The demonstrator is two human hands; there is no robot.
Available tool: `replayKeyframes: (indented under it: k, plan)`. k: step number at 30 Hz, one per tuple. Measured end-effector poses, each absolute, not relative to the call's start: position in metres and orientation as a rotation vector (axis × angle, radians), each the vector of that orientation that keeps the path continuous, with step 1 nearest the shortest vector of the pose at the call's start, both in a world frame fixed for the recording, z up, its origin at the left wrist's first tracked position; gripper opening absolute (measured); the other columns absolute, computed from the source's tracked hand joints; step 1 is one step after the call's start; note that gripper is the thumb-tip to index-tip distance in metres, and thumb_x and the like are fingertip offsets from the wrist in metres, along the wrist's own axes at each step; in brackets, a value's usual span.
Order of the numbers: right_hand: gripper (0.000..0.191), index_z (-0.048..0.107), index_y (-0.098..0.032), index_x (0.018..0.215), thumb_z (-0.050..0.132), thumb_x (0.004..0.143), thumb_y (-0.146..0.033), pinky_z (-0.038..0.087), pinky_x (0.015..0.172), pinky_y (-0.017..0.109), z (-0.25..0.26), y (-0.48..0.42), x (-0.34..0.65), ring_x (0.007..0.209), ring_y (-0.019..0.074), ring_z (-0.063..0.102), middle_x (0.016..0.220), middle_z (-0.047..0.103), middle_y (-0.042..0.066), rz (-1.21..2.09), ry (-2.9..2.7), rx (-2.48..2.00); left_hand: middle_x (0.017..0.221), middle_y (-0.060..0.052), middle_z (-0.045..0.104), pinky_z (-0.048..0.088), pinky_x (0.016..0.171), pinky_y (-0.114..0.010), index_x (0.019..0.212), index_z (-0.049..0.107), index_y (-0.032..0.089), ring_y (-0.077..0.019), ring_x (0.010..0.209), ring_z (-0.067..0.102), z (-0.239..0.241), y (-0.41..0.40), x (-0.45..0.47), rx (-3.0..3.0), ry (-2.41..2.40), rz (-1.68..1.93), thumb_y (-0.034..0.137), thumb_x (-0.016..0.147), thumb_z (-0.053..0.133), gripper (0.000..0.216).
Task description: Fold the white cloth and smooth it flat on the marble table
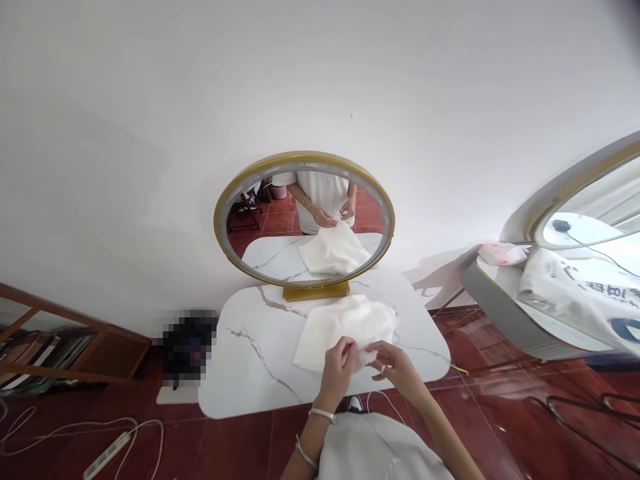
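Observation:
A white towel (345, 327) lies spread on a white marble-patterned table (250, 367). My left hand (336, 370) pinches the towel's near edge, lifting it a little off the table. My right hand (395, 363), with a ring on one finger, grips the same near edge just to the right, so both hands are close together. A round gold-framed mirror (304, 220) stands at the back of the table and reflects the hands and the towel.
A white wall rises behind the mirror. A second table with a mirror, a pink packet (503, 253) and a printed bag (575, 287) stands at the right. A wooden shelf (65, 347) is at the left. A power strip (107, 453) and cables lie on the red tiled floor.

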State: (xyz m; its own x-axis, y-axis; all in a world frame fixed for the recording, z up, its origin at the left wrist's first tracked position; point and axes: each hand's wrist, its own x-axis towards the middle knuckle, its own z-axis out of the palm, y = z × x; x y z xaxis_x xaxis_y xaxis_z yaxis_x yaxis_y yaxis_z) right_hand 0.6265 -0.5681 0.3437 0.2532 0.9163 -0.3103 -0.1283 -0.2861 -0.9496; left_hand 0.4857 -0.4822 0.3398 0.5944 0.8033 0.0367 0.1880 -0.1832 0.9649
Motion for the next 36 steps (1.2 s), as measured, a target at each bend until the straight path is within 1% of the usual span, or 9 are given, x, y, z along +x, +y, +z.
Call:
replayKeyframes:
  k: [2,6,10,13,16,21,30,33,36]
  plan:
    - [0.026,0.063,-0.018,0.083,0.06,0.073,-0.042,0.043,0.054,0.026,0.339,-0.564,0.626,0.063,0.0152,0.055,0.068,0.061,0.002,1.05,-0.891,-1.643,0.071,0.001,0.058,0.039,0.064,-0.022,0.084,0.057,0.018,-0.012,0.068,0.053,0.34,-0.483,0.485,1.734,0.828,0.664,0.043,0.093,0.042,0.03]
    - [0.034,0.065,-0.019,0.069,0.059,0.075,-0.053,0.039,0.058,0.029,0.333,-0.558,0.625,0.06,0.0146,0.046,0.066,0.056,0.003,0.646,-1.02,-1.775,0.07,0.001,0.057,0.039,0.062,-0.021,0.084,0.057,0.018,-0.0119,0.066,0.052,0.339,-0.486,0.486,1.733,0.832,0.665,0.044,0.092,0.042,0.031]
    - [0.039,0.062,-0.021,0.064,0.061,0.073,-0.059,0.044,0.079,0.039,0.338,-0.554,0.627,0.091,0.0261,0.054,0.098,0.062,0.011,0.465,-1.069,-1.753,0.068,0.001,0.057,0.038,0.059,-0.021,0.083,0.058,0.018,-0.0111,0.064,0.051,0.342,-0.487,0.487,1.701,0.828,0.691,0.044,0.091,0.044,0.032]
    - [0.033,0.064,-0.021,0.071,0.061,0.077,-0.054,0.042,0.09,0.04,0.348,-0.552,0.63,0.103,0.0266,0.055,0.117,0.06,0.009,0.643,-1.157,-1.663,0.068,0.001,0.057,0.038,0.058,-0.021,0.082,0.059,0.018,-0.0113,0.063,0.051,0.346,-0.485,0.487,1.699,0.811,0.693,0.046,0.09,0.044,0.033]
    - [0.033,0.066,-0.021,0.079,0.06,0.078,-0.053,0.044,0.084,0.034,0.353,-0.549,0.632,0.091,0.022,0.059,0.103,0.066,0.008,0.826,-1.154,-1.602,0.068,0.001,0.058,0.038,0.059,-0.021,0.082,0.06,0.018,-0.0113,0.063,0.051,0.348,-0.483,0.486,1.689,0.818,0.706,0.047,0.089,0.046,0.034]
    - [0.044,0.065,-0.018,0.071,0.057,0.078,-0.061,0.042,0.067,0.029,0.348,-0.544,0.627,0.07,0.0178,0.054,0.073,0.064,0.005,0.826,-1.051,-1.592,0.071,0.001,0.058,0.039,0.06,-0.021,0.082,0.058,0.017,-0.0115,0.067,0.053,0.343,-0.483,0.489,1.577,0.818,0.718,0.048,0.089,0.047,0.034]
    - [0.048,0.064,-0.017,0.066,0.063,0.071,-0.065,0.043,0.064,0.029,0.342,-0.541,0.623,0.07,0.0172,0.055,0.078,0.066,0.007,0.793,-0.896,-1.524,0.062,0.004,0.051,0.034,0.053,-0.021,0.08,0.056,0.017,-0.0093,0.058,0.046,0.341,-0.482,0.492,1.595,0.789,0.625,0.051,0.087,0.048,0.037]
    - [0.049,0.063,-0.017,0.066,0.064,0.069,-0.066,0.042,0.062,0.029,0.341,-0.541,0.623,0.067,0.0168,0.053,0.075,0.065,0.007,0.788,-0.871,-1.55,0.065,0.002,0.055,0.034,0.053,-0.021,0.083,0.057,0.017,-0.01,0.059,0.049,0.346,-0.484,0.491,1.626,0.765,0.576,0.049,0.09,0.044,0.035]
    - [0.05,0.061,-0.019,0.063,0.061,0.071,-0.068,0.043,0.062,0.031,0.347,-0.542,0.622,0.066,0.0174,0.051,0.075,0.065,0.008,0.608,-0.857,-1.662,0.078,0.001,0.063,0.04,0.057,-0.022,0.095,0.053,0.02,-0.0124,0.066,0.056,0.348,-0.486,0.49,1.708,0.742,0.578,0.046,0.085,0.055,0.028]
